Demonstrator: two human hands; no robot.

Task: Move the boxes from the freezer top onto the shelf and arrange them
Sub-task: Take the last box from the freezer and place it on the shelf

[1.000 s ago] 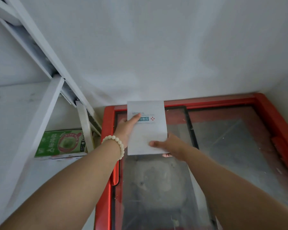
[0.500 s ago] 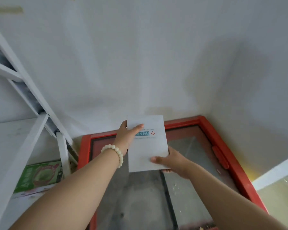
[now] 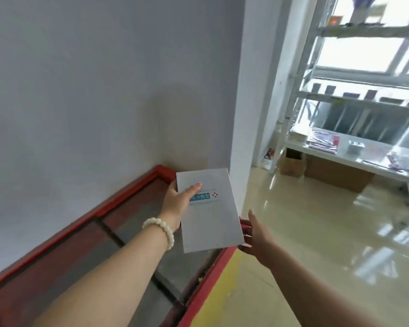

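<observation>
Head view, wide-angle & blurred on the right side, so we can't read much there. Our left hand (image 3: 178, 205) holds a flat white cardboard box with a blue label strip (image 3: 210, 211): thumb lies across the front face over the label's left end, palm wraps the left edge, the other fingers are hidden behind the box. Part of the label text is covered by the thumb; small print above it is too fine to read. Left wrist carries a cream bead bracelet (image 3: 159, 230).

Our right hand (image 3: 254, 234) sits at the box's lower right corner, fingers spread and loose. Fingertips go behind or under the corner, so whether they touch the box we can't tell; it's not clenched on anything we can see.

Box is tilted, front face toward us, up in the air above the right rim of the red-framed chest freezer with sliding glass lids (image 3: 132, 192). Freezer is cut off at the bottom & left edges of frame; inside contents can't be made out thru the glass.

Far right: a white metal shelf rack by the window (image 3: 354, 147), well apart from the box. Items on its tiers are smeared: some flat packets, dark upright boxes higher up, nothing we can name. Brown cardboard cartons (image 3: 293, 162) sit on the glossy floor (image 3: 316, 232) under the bottom tier.
</observation>
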